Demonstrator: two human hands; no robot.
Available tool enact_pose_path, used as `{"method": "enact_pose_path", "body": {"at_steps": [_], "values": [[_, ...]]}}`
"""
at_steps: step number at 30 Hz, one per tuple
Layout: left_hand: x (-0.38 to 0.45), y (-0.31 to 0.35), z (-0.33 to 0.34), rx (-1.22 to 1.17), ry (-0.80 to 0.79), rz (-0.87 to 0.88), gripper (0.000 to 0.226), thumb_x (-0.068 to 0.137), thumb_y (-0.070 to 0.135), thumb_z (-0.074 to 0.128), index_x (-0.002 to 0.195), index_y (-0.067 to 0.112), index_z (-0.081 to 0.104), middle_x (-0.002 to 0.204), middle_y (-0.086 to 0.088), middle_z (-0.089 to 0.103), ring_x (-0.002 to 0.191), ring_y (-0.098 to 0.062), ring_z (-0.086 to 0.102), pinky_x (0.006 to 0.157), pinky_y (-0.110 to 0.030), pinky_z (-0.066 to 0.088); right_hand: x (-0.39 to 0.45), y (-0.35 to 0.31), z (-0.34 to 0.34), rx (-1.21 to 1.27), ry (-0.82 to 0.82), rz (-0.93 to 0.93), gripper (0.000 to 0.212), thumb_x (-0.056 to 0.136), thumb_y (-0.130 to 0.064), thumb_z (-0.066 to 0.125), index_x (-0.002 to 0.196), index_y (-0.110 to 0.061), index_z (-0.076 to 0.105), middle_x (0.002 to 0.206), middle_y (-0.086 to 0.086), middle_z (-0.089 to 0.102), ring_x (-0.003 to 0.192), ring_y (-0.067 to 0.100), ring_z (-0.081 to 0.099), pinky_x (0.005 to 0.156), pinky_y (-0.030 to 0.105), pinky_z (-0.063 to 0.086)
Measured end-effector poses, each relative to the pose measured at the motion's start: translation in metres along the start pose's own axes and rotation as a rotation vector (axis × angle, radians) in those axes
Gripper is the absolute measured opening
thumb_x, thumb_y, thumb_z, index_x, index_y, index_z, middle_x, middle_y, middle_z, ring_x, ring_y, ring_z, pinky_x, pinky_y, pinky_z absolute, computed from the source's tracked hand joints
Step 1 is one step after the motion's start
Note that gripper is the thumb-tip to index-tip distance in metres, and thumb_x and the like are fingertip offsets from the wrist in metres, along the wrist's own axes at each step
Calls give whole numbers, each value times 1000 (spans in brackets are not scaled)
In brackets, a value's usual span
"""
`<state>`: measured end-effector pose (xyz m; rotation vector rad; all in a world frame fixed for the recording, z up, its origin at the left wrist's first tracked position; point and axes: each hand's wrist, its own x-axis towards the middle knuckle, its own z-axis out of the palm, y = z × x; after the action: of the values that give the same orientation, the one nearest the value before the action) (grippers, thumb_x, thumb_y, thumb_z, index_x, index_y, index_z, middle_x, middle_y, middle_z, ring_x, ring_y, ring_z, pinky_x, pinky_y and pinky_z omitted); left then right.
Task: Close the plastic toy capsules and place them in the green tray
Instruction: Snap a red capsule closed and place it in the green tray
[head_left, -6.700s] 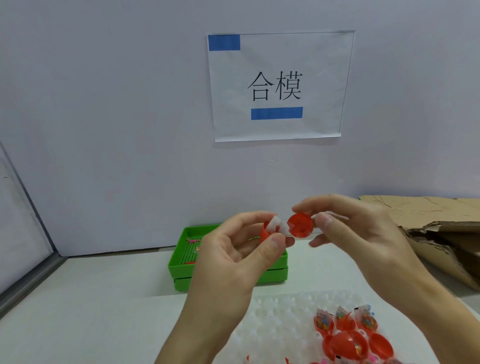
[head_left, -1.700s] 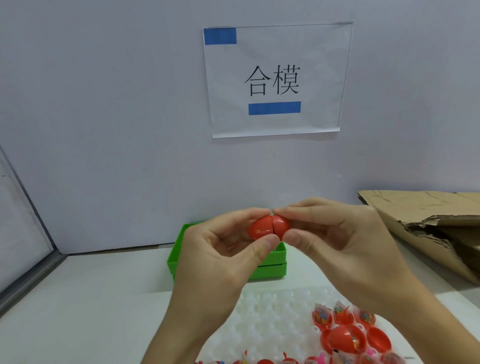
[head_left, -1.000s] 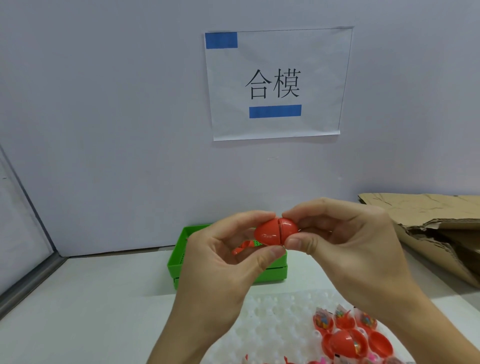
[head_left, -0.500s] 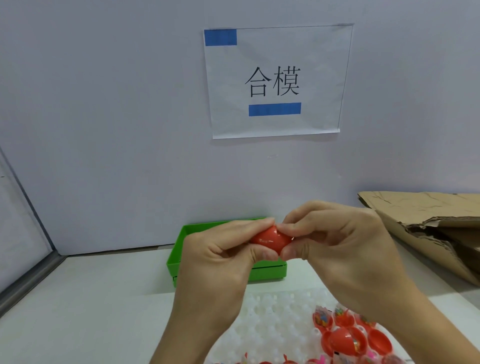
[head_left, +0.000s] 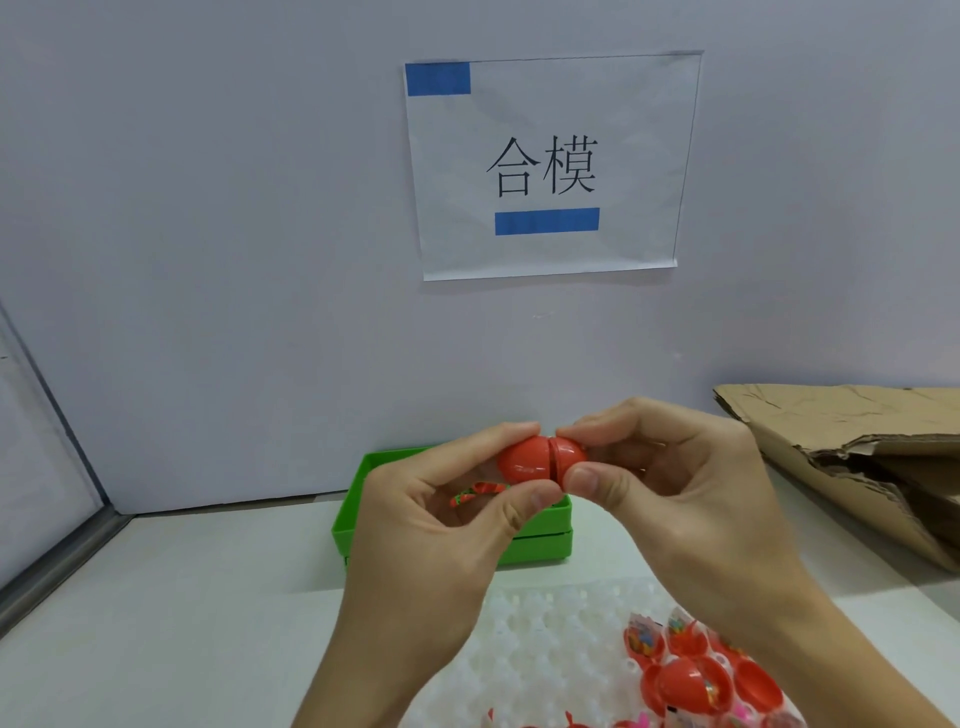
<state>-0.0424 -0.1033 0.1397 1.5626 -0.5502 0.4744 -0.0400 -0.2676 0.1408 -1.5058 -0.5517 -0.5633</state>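
Observation:
A red plastic capsule (head_left: 540, 458) is held in the air between both hands, its two halves pressed together with a thin seam showing. My left hand (head_left: 447, 525) pinches the left half with thumb and forefinger. My right hand (head_left: 680, 499) pinches the right half the same way. Behind the hands, the green tray (head_left: 363, 499) stands on the table by the wall, mostly hidden; a small red and green item (head_left: 475, 491) shows inside it. Several open red capsules with toys (head_left: 696, 670) lie at the lower right.
A white bumpy plastic sheet (head_left: 540, 639) lies under the open capsules near me. A torn cardboard box (head_left: 852, 447) sits at the right. A paper sign (head_left: 545, 166) hangs on the wall. A metal rail (head_left: 57, 561) borders the table's left side.
Since 6.7 s ago the two capsule halves have been brought together. In the last half second the fingers shifted outward, so the joined capsule shows more fully.

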Motion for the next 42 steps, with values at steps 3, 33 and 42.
{"method": "enact_pose_path", "body": {"at_steps": [3, 33, 42], "values": [[0, -1, -2, -71, -52, -28, 37, 74, 23, 80, 110, 20, 73, 96, -1, 78, 91, -20, 75, 81, -26, 58, 0, -1, -3, 43, -38, 26, 13, 75, -20, 79, 86, -16, 76, 80, 2, 77, 73, 10, 74, 67, 16, 55], [0, 0, -2, -74, -78, -28, 36, 70, 37, 73, 105, 32, 76, 84, 1, 78, 73, -17, 75, 70, -19, 57, 1, -7, 0, 67, -38, 18, 18, 67, -21, 76, 84, -23, 79, 73, -1, 77, 64, 9, 73, 63, 15, 56], [1, -1, -4, 31, -86, -23, 29, 75, 26, 71, 103, 34, 74, 79, 5, 77, 70, -12, 73, 71, -13, 54, 2, -6, -1, 73, -55, -12, 17, 63, -17, 76, 79, -20, 80, 69, -1, 76, 61, 7, 71, 62, 14, 55]]}}
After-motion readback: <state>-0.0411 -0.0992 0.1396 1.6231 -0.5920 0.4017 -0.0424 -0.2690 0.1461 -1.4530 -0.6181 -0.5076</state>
